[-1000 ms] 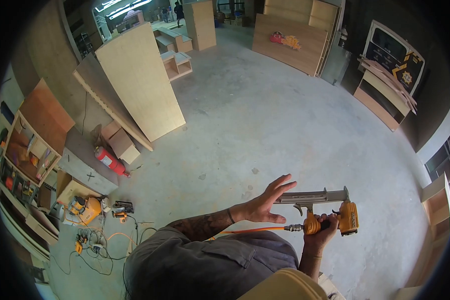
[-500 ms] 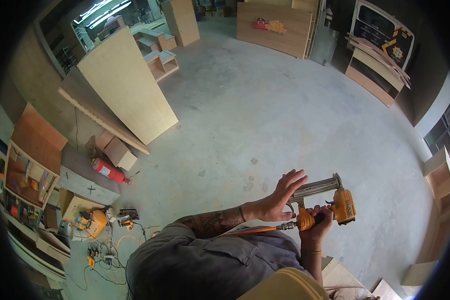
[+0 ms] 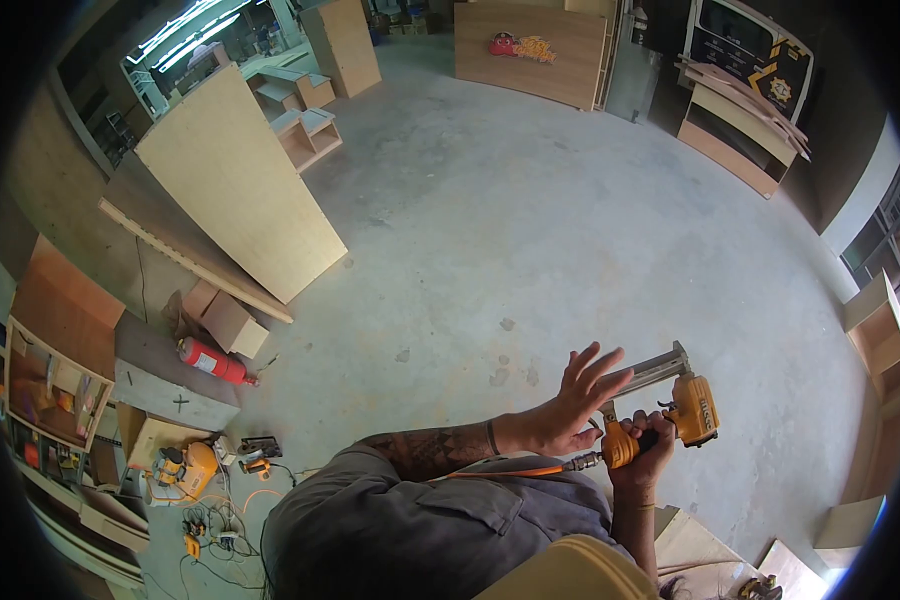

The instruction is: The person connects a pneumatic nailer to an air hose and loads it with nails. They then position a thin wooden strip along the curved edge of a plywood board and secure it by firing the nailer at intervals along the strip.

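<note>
My right hand [image 3: 642, 455] grips the handle of a yellow pneumatic nail gun [image 3: 670, 410], held in front of my body above the concrete floor. Its long grey magazine [image 3: 648, 371] points up and left. An orange air hose [image 3: 510, 470] runs from the handle's base to the left across my shirt. My left hand [image 3: 573, 402] is spread with fingers apart, its palm close against the magazine's near end; nothing is held in it.
Large plywood panels [image 3: 232, 185] lean at the left, with a red fire extinguisher [image 3: 210, 361] and boxes below. Power tools and cables [image 3: 210, 475] lie on the floor at lower left. Wooden cabinets [image 3: 730, 125] stand along the far wall and right side.
The nail gun has tilted so the magazine points more steeply upward. My left hand stays spread beside it. The view has shifted slightly, so the room sits higher in frame.
</note>
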{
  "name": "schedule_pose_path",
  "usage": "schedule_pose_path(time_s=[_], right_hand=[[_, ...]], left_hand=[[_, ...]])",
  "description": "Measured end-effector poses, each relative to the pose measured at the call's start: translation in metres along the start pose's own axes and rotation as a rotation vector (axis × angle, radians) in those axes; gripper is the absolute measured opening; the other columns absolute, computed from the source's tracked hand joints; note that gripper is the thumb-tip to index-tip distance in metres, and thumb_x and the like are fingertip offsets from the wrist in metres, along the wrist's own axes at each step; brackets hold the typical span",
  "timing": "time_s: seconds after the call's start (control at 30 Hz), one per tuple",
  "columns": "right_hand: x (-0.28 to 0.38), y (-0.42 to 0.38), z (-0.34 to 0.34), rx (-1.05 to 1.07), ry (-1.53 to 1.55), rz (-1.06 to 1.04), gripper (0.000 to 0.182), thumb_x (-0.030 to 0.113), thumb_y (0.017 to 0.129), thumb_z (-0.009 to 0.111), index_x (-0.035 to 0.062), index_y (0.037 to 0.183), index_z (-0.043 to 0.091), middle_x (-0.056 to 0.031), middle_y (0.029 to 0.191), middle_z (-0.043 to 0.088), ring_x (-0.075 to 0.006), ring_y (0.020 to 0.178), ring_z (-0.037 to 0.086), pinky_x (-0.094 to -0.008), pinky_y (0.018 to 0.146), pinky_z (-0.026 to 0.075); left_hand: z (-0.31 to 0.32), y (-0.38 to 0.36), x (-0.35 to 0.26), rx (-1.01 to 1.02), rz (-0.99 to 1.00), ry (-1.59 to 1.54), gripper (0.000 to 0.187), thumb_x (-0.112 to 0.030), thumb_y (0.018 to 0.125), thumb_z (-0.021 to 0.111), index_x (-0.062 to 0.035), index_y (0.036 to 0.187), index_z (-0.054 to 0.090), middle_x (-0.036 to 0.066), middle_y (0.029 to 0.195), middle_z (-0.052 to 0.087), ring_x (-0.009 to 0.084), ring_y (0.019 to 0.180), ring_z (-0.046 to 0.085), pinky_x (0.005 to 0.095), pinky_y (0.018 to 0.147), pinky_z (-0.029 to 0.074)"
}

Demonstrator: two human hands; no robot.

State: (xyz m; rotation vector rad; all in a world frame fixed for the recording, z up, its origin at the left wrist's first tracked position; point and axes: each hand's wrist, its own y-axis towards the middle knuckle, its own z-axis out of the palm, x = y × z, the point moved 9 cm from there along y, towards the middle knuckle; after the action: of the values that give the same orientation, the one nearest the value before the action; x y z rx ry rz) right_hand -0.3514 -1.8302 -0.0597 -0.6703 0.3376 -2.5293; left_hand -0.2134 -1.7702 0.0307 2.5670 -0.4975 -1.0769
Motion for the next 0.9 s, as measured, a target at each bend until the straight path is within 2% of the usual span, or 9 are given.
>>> schedule_pose_path(time_s=[0.2,0.3,0.47,0.53,0.6,0.63,0.7,0.77,0.9], right_hand=[[0.001,-0.007,0.002,0.003,0.005,-0.061,0.017,0.017,0.093,0.06,0.0159,0.08,0.049,-0.001,0.072,0.052,-0.0165,0.067,0.055,-0.0313,0.069,0.052],[0.003,-0.012,-0.004,-0.078,-0.036,-0.096,0.019,0.019,0.095,0.059,0.0162,0.079,0.048,-0.0003,0.071,0.051,-0.017,0.068,0.057,-0.0345,0.068,0.055],[0.008,-0.004,-0.054,-0.179,-0.027,-0.168,0.021,0.024,0.098,0.059,0.0136,0.081,0.052,-0.0006,0.074,0.054,-0.0175,0.076,0.061,-0.0418,0.066,0.06],[0.01,-0.002,-0.051,-0.035,-0.044,-0.109,0.017,0.025,0.099,0.061,0.013,0.088,0.056,-0.0014,0.084,0.062,-0.0176,0.089,0.064,-0.0414,0.076,0.06],[0.028,-0.003,-0.072,-0.215,-0.002,-0.283,0.017,0.028,0.1,0.062,0.0132,0.093,0.057,-0.0038,0.1,0.067,-0.0193,0.102,0.064,-0.0394,0.09,0.058],[0.033,-0.003,-0.069,-0.117,-0.037,-0.273,0.024,0.032,0.102,0.059,0.0107,0.112,0.063,-0.006,0.113,0.068,-0.0208,0.11,0.064,-0.0404,0.101,0.054],[0.041,-0.001,-0.062,-0.084,-0.026,-0.239,0.032,0.035,0.104,0.056,0.0089,0.121,0.063,-0.0064,0.115,0.067,-0.0215,0.111,0.064,-0.0417,0.103,0.052],[0.051,0.013,-0.086,0.007,0.007,-0.169,0.054,0.04,0.106,0.051,0.0041,0.146,0.057,-0.0087,0.119,0.067,-0.0245,0.118,0.064,-0.0446,0.108,0.048],[0.089,0.018,-0.089,-0.023,0.006,-0.157,0.061,0.044,0.105,0.052,0.0033,0.151,0.053,-0.0103,0.126,0.064,-0.0256,0.124,0.061,-0.0439,0.11,0.046]], left_hand=[[-0.003,0.003,0.005,0.035,0.054,-0.023,0.106,-0.015,0.086,0.07,-0.0122,0.173,0.009,0.02,0.177,0.001,0.0503,0.162,-0.008,0.0675,0.129,0.0],[0.007,0.013,0.019,0.262,0.008,-0.204,0.098,-0.017,0.088,0.071,-0.0156,0.172,0.019,0.014,0.176,0.015,0.0381,0.165,0.004,0.0622,0.131,0.0],[0.01,0.02,0.027,0.255,-0.058,-0.207,0.07,-0.027,0.098,0.067,-0.0136,0.162,0.043,0.013,0.164,0.041,0.0349,0.162,0.024,0.0594,0.132,0.003],[0.022,0.032,0.02,0.318,-0.062,-0.405,0.06,-0.028,0.1,0.067,-0.0105,0.155,0.052,0.014,0.151,0.055,0.0333,0.154,0.039,0.0542,0.133,0.012],[0.037,0.043,-0.003,0.3,0.073,-0.358,0.052,-0.026,0.1,0.067,-0.0055,0.147,0.059,0.018,0.137,0.061,0.0343,0.136,0.054,0.0519,0.125,0.033],[0.053,0.049,-0.007,0.319,0.075,-0.359,0.053,-0.025,0.097,0.07,-0.0051,0.144,0.06,0.018,0.133,0.062,0.034,0.131,0.056,0.0531,0.122,0.034],[0.082,0.059,-0.013,0.337,0.073,-0.355,0.053,-0.024,0.094,0.072,-0.0048,0.142,0.062,0.017,0.129,0.063,0.0337,0.126,0.058,0.0543,0.118,0.035],[0.113,0.072,-0.022,0.399,0.143,-0.052,0.052,-0.026,0.087,0.076,-0.0029,0.133,0.066,0.016,0.122,0.065,0.032,0.12,0.058,0.0547,0.115,0.031],[0.165,0.11,-0.032,0.465,0.101,0.007,0.051,-0.03,0.08,0.079,-0.0012,0.121,0.068,0.016,0.114,0.067,0.0302,0.117,0.06,0.0526,0.116,0.026]])
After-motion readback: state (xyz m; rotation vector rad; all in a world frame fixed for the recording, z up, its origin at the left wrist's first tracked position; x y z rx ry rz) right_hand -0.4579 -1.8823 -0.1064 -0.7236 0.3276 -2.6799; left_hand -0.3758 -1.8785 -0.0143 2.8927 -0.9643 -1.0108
